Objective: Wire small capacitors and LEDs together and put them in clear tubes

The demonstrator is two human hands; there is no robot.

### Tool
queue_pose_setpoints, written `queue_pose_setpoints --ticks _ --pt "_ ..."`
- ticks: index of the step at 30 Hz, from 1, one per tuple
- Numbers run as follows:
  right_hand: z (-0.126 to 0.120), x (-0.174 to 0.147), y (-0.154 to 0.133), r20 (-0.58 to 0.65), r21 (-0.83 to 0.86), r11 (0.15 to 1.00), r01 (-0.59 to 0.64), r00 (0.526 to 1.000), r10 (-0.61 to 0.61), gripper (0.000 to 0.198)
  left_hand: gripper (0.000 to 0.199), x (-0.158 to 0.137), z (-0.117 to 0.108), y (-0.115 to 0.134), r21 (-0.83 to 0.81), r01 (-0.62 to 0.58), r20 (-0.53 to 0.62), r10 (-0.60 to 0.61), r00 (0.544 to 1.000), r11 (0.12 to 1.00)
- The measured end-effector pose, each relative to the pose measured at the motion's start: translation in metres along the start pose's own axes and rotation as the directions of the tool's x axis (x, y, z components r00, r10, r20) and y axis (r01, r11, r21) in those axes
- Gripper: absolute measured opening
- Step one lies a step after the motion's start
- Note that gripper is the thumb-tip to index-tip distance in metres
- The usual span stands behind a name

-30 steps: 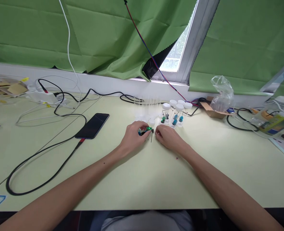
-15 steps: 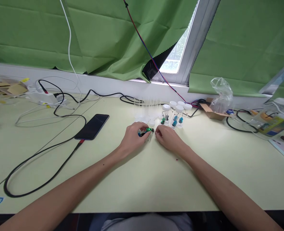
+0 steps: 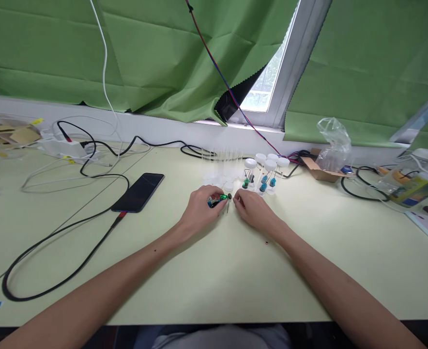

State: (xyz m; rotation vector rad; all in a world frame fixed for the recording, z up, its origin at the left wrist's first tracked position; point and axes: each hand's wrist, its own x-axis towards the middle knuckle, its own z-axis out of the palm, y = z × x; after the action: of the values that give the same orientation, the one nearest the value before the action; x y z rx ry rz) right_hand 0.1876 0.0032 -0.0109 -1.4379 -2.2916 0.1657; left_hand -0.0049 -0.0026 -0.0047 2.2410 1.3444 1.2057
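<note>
The left hand (image 3: 202, 206) has its grip closed around a small green part (image 3: 223, 197), pinching it between thumb and fingers, its dark round end pointing toward the right hand (image 3: 249, 206). That hand's fingers are curled just beside the dark end; whether its grip holds anything, I cannot tell. The green part sits between the two hands, near the middle of the pale surface (image 3: 214, 281), with a thin rod (image 3: 227, 208) just below its dark end. Just beyond the hands, a group of white-capped tubes (image 3: 250, 164) stands upright with green and blue pieces inside, and to their left is a cluster of clear tubes (image 3: 221, 165). Farther left lies a black phone (image 3: 138, 193) with a black cable (image 3: 63, 218) plugged into its near end. Toward the right, an open cardboard box (image 3: 323, 173) holds a clear plastic bag (image 3: 334, 140). Behind everything, green curtains (image 3: 145, 58) hang over the window (image 3: 263, 87).
</note>
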Motion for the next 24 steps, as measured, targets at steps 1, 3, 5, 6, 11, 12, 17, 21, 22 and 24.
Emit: queue_pose_setpoints --ticks 1,3,5,6,11,12,17,21,22,24 --pt "0.0000 0.0000 -0.0002 0.002 -0.003 1.000 -0.002 1.000 0.002 0.016 0.010 0.0000 -0.0001 0.0002 0.001 0.002 0.001 -0.002 1.000 1.000" --pt "0.0000 0.0000 -0.0006 0.008 -0.008 1.000 -0.010 1.000 0.010 0.016 0.011 -0.0001 -0.0001 0.0001 0.004 0.005 0.005 -0.005 1.000 1.000" --pt "0.0003 0.0000 -0.0009 0.018 -0.010 1.000 -0.012 1.000 0.013 0.016 0.011 -0.0002 0.0002 -0.0007 0.006 0.003 0.006 -0.003 1.000 1.000" --pt "0.0006 0.0001 -0.0009 0.021 -0.012 1.000 -0.010 1.000 0.010 0.015 0.011 -0.0004 0.0005 -0.0013 0.007 0.001 0.006 -0.001 1.000 1.000" --pt "0.0018 0.0006 -0.0006 0.021 -0.009 1.000 -0.007 1.000 0.007 0.015 0.010 -0.0011 0.0008 -0.0012 -0.005 -0.011 0.009 0.011 1.000 1.000" --pt "0.0020 0.0008 -0.0004 0.020 -0.007 1.000 -0.008 1.000 0.008 0.015 0.010 -0.0012 0.0005 -0.0002 -0.010 -0.013 0.010 0.013 1.000 1.000" --pt "0.0029 0.0015 0.0004 0.027 0.002 1.000 -0.014 1.000 0.014 0.015 0.011 -0.0016 -0.0017 0.0056 -0.115 0.020 0.049 -0.015 0.999 0.993" --pt "0.0034 0.0013 0.0007 0.017 0.015 1.000 -0.004 1.000 0.004 0.014 0.018 -0.0030 -0.0019 0.0069 -0.256 0.120 0.165 -0.079 0.983 0.959" --pt "0.0035 0.0012 0.0007 0.016 0.019 1.000 -0.003 1.000 0.002 0.014 0.020 -0.0035 -0.0016 0.0067 -0.286 0.139 0.191 -0.086 0.978 0.948" --pt "0.0039 0.0011 0.0008 0.014 0.027 1.000 0.001 1.000 -0.001 0.014 0.021 -0.0043 -0.0006 0.0059 -0.352 0.162 0.225 -0.085 0.971 0.922"
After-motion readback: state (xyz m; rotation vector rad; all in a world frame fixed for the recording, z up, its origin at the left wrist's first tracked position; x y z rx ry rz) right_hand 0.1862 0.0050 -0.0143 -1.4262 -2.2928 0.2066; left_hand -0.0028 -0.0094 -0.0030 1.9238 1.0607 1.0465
